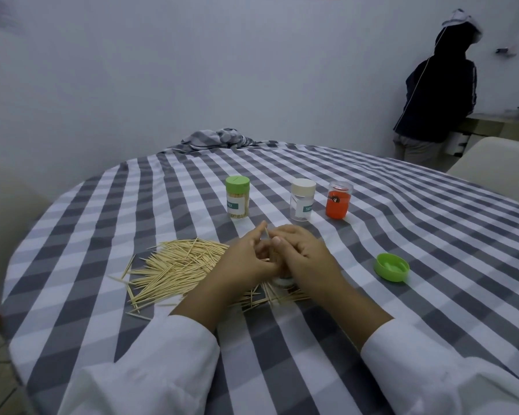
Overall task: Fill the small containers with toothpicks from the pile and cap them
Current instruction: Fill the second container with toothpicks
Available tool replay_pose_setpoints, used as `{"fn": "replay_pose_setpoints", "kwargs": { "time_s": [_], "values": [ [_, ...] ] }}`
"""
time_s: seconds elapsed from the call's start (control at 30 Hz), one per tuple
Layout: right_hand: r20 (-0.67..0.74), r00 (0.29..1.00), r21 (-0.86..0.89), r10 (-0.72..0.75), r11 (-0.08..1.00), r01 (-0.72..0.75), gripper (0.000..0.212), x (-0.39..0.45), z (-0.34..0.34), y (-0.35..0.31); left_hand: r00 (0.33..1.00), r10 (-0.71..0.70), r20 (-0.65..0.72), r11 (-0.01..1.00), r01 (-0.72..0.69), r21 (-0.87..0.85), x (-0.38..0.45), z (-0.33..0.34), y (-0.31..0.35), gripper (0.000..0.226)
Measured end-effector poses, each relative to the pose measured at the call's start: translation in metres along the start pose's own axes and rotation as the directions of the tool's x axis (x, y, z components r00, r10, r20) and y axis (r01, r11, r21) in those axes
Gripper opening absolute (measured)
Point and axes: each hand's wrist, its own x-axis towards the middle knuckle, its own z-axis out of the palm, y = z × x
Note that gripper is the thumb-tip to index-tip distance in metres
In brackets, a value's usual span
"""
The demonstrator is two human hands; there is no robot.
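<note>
Both hands meet at the middle of the surface point(402, 235), which is covered by a grey and white checked cloth. The left hand point(246, 259) has its fingers curled, pinching a single toothpick point(265, 230) that stands nearly upright between fingertip and thumb. The right hand point(306, 256) has its fingers bent around a small clear jar point(282, 281), which stands on the cloth and is mostly hidden under both hands; only its lower part shows. The pile of toothpicks point(174, 265) lies spread on the cloth just left of the hands, with some strands running under the wrists and beside the jar. A loose green cap point(391, 267) lies open side up, to the right of the hands and apart from them. Farther back stand three containers in a row: a green-capped jar point(237, 197) packed with toothpicks, a white-capped jar point(302, 199) that looks clear inside, and an orange jar point(338, 200) with no cap visible. Another person point(438, 91) in a dark hooded jacket stands at the far right, facing away.
</note>
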Motion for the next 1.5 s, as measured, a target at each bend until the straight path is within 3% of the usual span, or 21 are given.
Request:
{"fn": "replay_pose_setpoints", "kwargs": {
  "time_s": [0.13, 0.27, 0.4, 0.57, 0.67, 0.73, 0.8, 0.87, 0.93, 1.0, 1.17, 1.33, 1.5],
  "values": [
    [-0.094, 0.994, -0.178, -0.063, 0.983, 0.045, 0.031, 0.004, 0.007, 0.003, 1.0, 0.012, -0.001, 0.999, -0.012, 0.037, -0.001, 0.002, 0.002, 0.092],
    [-0.195, 0.98, -0.16, -0.029, 0.987, -0.002, 0.038, 0.007, 0.01, -0.003, 0.999, 0.004, 0.037, 1.0, -0.003, -0.015, -0.001, 0.002, 0.003, 0.097],
    [-0.19, 0.98, -0.256, -0.055, 0.967, 0.004, 0.031, 0.008, 0.005, 0.004, 0.999, 0.028, 0.028, 0.999, -0.027, -0.033, -0.001, 0.003, 0.001, 0.096],
    [-0.191, 0.982, -0.137, -0.015, 0.99, -0.012, 0.026, 0.007, -0.001, 0.009, 1.0, 0.021, 0.003, 1.0, -0.021, 0.005, 0.0, 0.006, 0.0, 0.097],
    [-0.104, 0.993, -0.306, -0.047, 0.952, 0.013, 0.028, 0.009, 0.004, 0.006, 1.0, 0.029, -0.01, 0.996, -0.028, 0.079, 0.001, 0.006, 0.001, 0.096],
    [-0.142, 0.986, -0.367, -0.084, 0.93, 0.027, 0.021, 0.01, 0.008, 0.007, 0.999, 0.027, -0.017, 0.996, -0.025, 0.091, 0.002, 0.006, 0.001, 0.098],
    [-0.24, 0.968, -0.292, -0.069, 0.956, -0.004, 0.016, 0.01, 0.008, 0.01, 1.0, 0.018, -0.008, 0.999, -0.017, 0.044, 0.003, 0.006, -0.001, 0.102],
    [-0.29, 0.956, -0.14, 0.048, 0.986, -0.092, 0.018, 0.01, 0.004, 0.012, 1.0, 0.006, 0.007, 1.0, -0.006, 0.008, 0.004, 0.007, -0.005, 0.109],
    [-0.268, 0.947, 0.015, 0.178, 0.983, -0.181, 0.027, 0.011, 0.0, 0.016, 1.0, -0.007, 0.025, 1.0, 0.008, -0.021, 0.006, 0.008, -0.006, 0.116],
    [-0.224, 0.953, 0.063, 0.205, 0.979, -0.195, 0.033, 0.009, -0.001, 0.017, 0.999, -0.005, 0.031, 1.0, 0.006, -0.03, 0.006, 0.008, -0.005, 0.116],
    [0.015, 0.996, -0.255, 0.082, 0.964, -0.076, 0.043, 0.004, -0.001, 0.013, 1.0, 0.018, -0.005, 1.0, -0.018, 0.003, 0.006, 0.007, -0.007, 0.101],
    [-0.111, 0.994, -0.096, 0.022, 0.995, -0.032, 0.043, 0.006, -0.018, 0.018, 1.0, 0.0, 0.024, 1.0, 0.001, -0.025, 0.002, 0.008, -0.002, 0.111],
    [-0.021, 0.998, -0.244, 0.054, 0.968, -0.058, 0.06, 0.004, -0.032, 0.029, 0.999, -0.019, 0.026, 0.999, 0.02, -0.042, 0.005, 0.009, -0.003, 0.112]
  ]
}}
